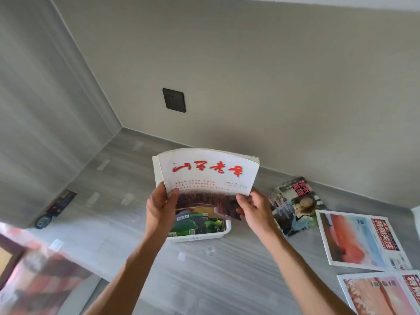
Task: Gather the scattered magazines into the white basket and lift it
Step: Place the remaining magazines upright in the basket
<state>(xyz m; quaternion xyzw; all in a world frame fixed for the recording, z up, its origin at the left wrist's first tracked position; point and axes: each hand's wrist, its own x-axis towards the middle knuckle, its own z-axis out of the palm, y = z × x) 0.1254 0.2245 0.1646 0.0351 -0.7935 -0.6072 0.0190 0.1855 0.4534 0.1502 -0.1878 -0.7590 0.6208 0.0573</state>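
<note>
A white-covered magazine with red brush lettering (208, 172) is held upright above the white basket (204, 236), bowed between both hands. My left hand (160, 209) grips its lower left edge, and my right hand (254, 209) grips its lower right corner. Inside the basket lies another magazine with a green cover (200, 223). To the right on the floor lie a magazine with a woman on the cover (295, 206), a red-and-white one (361, 241), and a pinkish one (384, 294) at the lower right edge.
The grey wood-look floor (204, 280) meets a beige wall with a dark socket plate (174, 100). A dark flat object (56, 208) lies by the left wall. Blurred reddish patterned material (34, 276) fills the lower left corner.
</note>
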